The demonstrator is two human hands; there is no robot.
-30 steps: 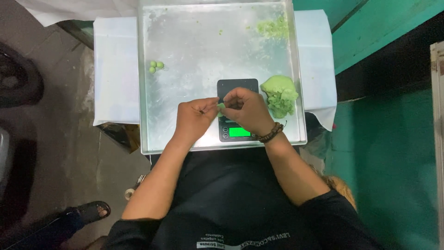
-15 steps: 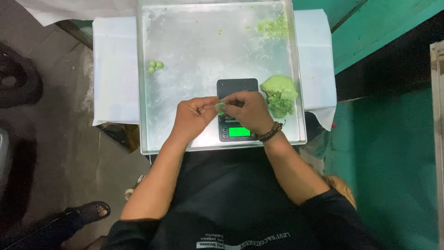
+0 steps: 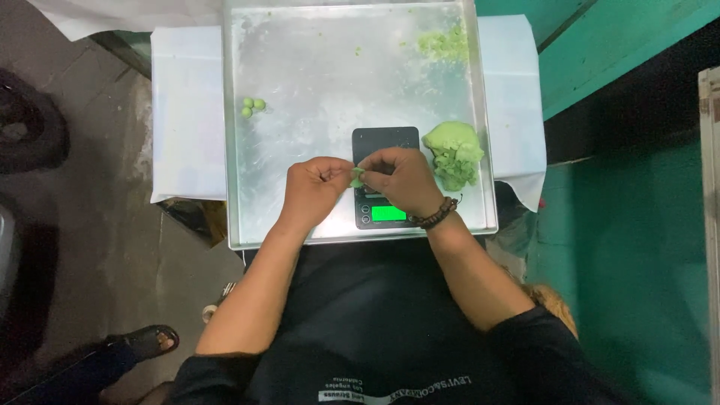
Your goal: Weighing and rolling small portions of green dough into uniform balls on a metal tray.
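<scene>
Even overhead light falls brightest on the metal tray (image 3: 315,67), which gives off a dull, smeared sheen without hard glare. Left of the tray the floor (image 3: 90,247) sinks into dimness; right of it lies deep shadow. The focus is slightly soft throughout.

grey concrete floor (image 3: 90,247), teal green wall (image 3: 637,247), white-covered table (image 3: 187,120)

Both hands are meeting over the dark digital scale (image 3: 385,180), which is sitting on the metal tray (image 3: 315,67). The left hand (image 3: 315,187) and right hand (image 3: 401,178) are pinching a small green dough piece (image 3: 356,178) between their fingertips. A green dough lump (image 3: 454,154) is lying just right of the scale (touching its edge, it seems). Three small green balls (image 3: 253,106) are resting well left of the scale, further up the tray.
</scene>
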